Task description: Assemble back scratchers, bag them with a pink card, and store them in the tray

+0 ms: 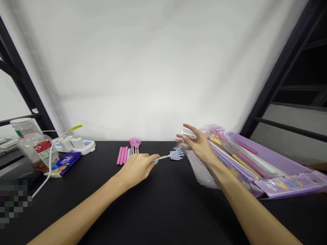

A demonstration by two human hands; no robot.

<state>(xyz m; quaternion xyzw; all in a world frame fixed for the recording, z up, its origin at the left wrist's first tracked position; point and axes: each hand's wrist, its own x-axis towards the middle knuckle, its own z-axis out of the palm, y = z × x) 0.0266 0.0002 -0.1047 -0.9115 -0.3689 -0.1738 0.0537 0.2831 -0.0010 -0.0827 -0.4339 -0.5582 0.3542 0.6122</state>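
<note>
My left hand [138, 166] is closed around the handle of a light blue back scratcher [165, 157]. Its small hand-shaped head points right, over a pink card [174, 158] on the table. My right hand [199, 143] is raised with its fingers spread. A crumpled clear plastic wrapper [188, 134] shows between those fingers; whether it is gripped or merely clinging, I cannot make out. Beneath that hand lie more clear plastic wrappers [204, 175]. Beyond my left hand, several pink and purple back scratchers [123, 156] lie side by side, their heads [135, 142] partly showing.
A purple box [270, 158] at right holds several wrapped back scratchers [237, 153]. On the left stand a clear jar [35, 143], a blue packet [65, 163] and a white power strip [85, 147] with a cable. A white wall rises behind the black table [163, 211].
</note>
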